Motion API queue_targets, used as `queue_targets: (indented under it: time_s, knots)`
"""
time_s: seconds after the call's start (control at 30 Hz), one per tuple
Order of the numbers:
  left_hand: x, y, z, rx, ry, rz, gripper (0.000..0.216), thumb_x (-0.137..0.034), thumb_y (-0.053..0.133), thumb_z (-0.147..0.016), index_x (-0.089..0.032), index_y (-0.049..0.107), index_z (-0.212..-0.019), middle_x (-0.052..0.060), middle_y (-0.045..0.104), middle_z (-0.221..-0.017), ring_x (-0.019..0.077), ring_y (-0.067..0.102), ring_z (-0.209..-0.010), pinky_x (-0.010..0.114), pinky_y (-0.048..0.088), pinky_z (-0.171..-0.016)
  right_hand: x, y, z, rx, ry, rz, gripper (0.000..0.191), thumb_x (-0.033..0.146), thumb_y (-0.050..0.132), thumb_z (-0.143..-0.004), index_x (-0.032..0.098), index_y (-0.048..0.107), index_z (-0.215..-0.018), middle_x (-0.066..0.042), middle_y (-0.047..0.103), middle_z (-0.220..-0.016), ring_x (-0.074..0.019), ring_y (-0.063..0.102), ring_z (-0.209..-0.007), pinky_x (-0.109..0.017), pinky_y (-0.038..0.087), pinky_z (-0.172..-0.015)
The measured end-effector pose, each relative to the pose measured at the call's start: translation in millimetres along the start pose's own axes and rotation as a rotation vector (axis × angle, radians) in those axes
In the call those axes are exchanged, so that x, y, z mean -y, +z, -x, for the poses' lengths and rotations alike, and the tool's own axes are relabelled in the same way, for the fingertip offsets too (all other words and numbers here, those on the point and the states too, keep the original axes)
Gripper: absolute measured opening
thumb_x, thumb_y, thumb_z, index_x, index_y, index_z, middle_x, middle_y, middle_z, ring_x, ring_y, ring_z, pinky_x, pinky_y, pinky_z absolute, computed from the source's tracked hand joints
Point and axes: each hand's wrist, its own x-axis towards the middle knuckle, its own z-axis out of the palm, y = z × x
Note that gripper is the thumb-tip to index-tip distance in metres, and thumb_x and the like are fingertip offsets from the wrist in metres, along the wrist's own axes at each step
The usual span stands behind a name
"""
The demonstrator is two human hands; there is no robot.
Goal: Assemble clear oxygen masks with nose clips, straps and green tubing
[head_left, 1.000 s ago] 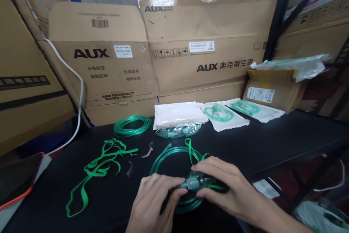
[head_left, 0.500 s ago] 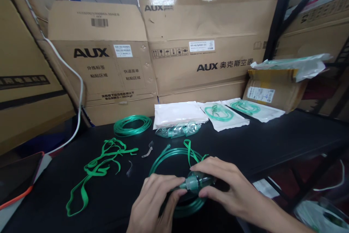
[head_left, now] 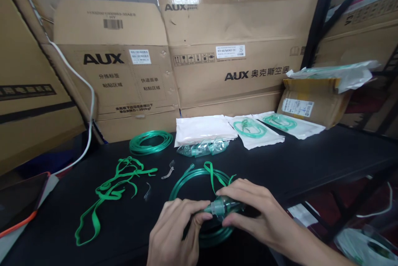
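A clear green oxygen mask (head_left: pixel 229 204) is gripped by my right hand (head_left: pixel 259 208), thumb below and fingers above. My left hand (head_left: pixel 177 226) pinches the narrow end of the pale connector (head_left: pixel 217 208) at the mask's neck; its fingertips hide part of the joint. A green elastic strap (head_left: pixel 209 171) loops up behind the mask. Beneath and behind both hands lies a coil of green tubing (head_left: pixel 184 180), its free end pointing up and away from me.
Loose green straps (head_left: pixel 108 193) lie left, near small clear strips (head_left: pixel 168 172). Farther back are another tubing coil (head_left: pixel 151 142), bagged mask parts (head_left: pixel 202 149), a white packet stack (head_left: pixel 205 129) and packets with tubing (head_left: pixel 255 139). Cardboard boxes (head_left: pixel 245 29) wall the back; a tablet-like device (head_left: pixel 23 199) sits left.
Both hands keep their grips. The mask and connector have tilted slightly and shifted a little left with my right hand. The strap loop has swung slightly left.
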Motion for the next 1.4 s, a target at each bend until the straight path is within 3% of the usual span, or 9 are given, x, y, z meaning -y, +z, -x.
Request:
queue_targets:
  time_s: [0.5, 0.63, 0.77, 0.87, 0.97, 1.07, 1.17, 1.3, 1.4]
  knots:
    - [0.4, -1.5, -4.2, 0.067, -0.016, -0.026, 0.02, -0.007, 0.055, -0.099, -0.024, 0.062, -0.108, 0.0, 0.071, -0.086, 0.0177, 0.064, -0.072, 0.031, 0.047, -0.072, -3.4, -1.6, 0.9, 0.039, -0.058, 0.091, 0.035, 0.043, 0.069, -0.097, 0.021, 0.065, -0.125, -0.006, 0.076, -0.103, -0.0181, 0.07, -0.089, -0.031, 0.055, -0.084]
    - [-2.8, -8.8, -4.8, 0.101, -0.021, 0.056, 0.022, -0.007, 0.058, -0.097, -0.025, 0.064, -0.107, 0.0, 0.073, -0.089, 0.018, 0.067, -0.078, 0.031, 0.05, -0.075, -2.5, -3.9, 3.1, 0.027, -0.181, 0.155, 0.037, 0.038, 0.066, -0.1, 0.021, 0.059, -0.132, -0.008, 0.076, -0.112, -0.0219, 0.067, -0.104, -0.036, 0.055, -0.09]
    - [-4.3, -15.1, -5.5, 0.108, 0.007, 0.102, 0.025, -0.006, 0.062, -0.096, -0.025, 0.063, -0.112, 0.001, 0.074, -0.092, 0.0185, 0.069, -0.084, 0.03, 0.053, -0.077, -2.0, -9.0, 6.5, 0.062, -0.304, 0.327, 0.032, 0.02, 0.061, -0.102, 0.018, 0.058, -0.134, -0.01, 0.073, -0.125, -0.0253, 0.057, -0.123, -0.041, 0.049, -0.102]
    - [-1.5, -19.7, -7.5, 0.152, 0.045, 0.042, 0.022, -0.022, 0.07, -0.096, -0.025, 0.062, -0.117, 0.002, 0.076, -0.099, 0.0203, 0.07, -0.09, 0.032, 0.055, -0.082, -5.1, -13.4, 8.8, 0.045, -0.315, 0.467, 0.036, 0.008, 0.057, -0.1, 0.021, 0.061, -0.134, -0.011, 0.066, -0.136, -0.0273, 0.049, -0.132, -0.046, 0.044, -0.107]
    - [4.5, -24.9, -9.6, 0.247, 0.113, -0.096, 0.043, -0.044, 0.079, -0.088, -0.026, 0.062, -0.123, 0.003, 0.077, -0.106, 0.0237, 0.071, -0.097, 0.036, 0.055, -0.089, -8.6, -19.3, 10.3, 0.058, -0.267, 0.524, 0.041, 0.003, 0.052, -0.099, 0.021, 0.06, -0.134, -0.012, 0.063, -0.139, -0.0276, 0.046, -0.134, -0.048, 0.044, -0.108]
    - [8.5, -25.6, -10.5, 0.292, 0.168, -0.167, 0.03, -0.032, 0.075, -0.094, -0.028, 0.065, -0.121, 0.001, 0.076, -0.105, 0.0216, 0.071, -0.094, 0.035, 0.054, -0.087, -7.5, -25.6, 11.0, 0.106, -0.235, 0.514, 0.038, 0.003, 0.053, -0.097, 0.019, 0.059, -0.13, -0.012, 0.066, -0.134, -0.028, 0.05, -0.13, -0.05, 0.045, -0.107]
    - [5.2, -19.6, -12.5, 0.298, 0.201, -0.149, 0.021, -0.016, 0.063, -0.1, -0.027, 0.068, -0.117, 0.0, 0.075, -0.098, 0.0174, 0.069, -0.084, 0.031, 0.052, -0.076, -3.3, -27.7, 11.4, 0.125, -0.221, 0.525, 0.028, 0.008, 0.055, -0.097, 0.018, 0.06, -0.122, -0.013, 0.067, -0.132, -0.029, 0.056, -0.126, -0.051, 0.047, -0.103]
    - [-3.4, -13.3, -25.0, 0.314, 0.224, -0.093, 0.011, -0.024, 0.062, -0.102, -0.025, 0.069, -0.111, -0.001, 0.073, -0.094, 0.0176, 0.067, -0.08, 0.032, 0.048, -0.071, -0.2, -24.6, 11.2, 0.152, -0.218, 0.569, 0.02, 0.01, 0.051, -0.099, 0.019, 0.062, -0.113, -0.011, 0.069, -0.133, -0.0288, 0.059, -0.125, -0.049, 0.049, -0.1]
    - [-2.9, -15.7, -44.6, 0.301, 0.126, -0.087, 0.014, -0.024, 0.056, -0.105, -0.028, 0.069, -0.108, -0.001, 0.073, -0.098, 0.0182, 0.066, -0.084, 0.036, 0.047, -0.081, 0.6, -23.2, 10.9, 0.162, -0.207, 0.562, 0.02, 0.01, 0.049, -0.1, 0.019, 0.063, -0.111, -0.009, 0.07, -0.132, -0.0267, 0.06, -0.125, -0.046, 0.05, -0.1]
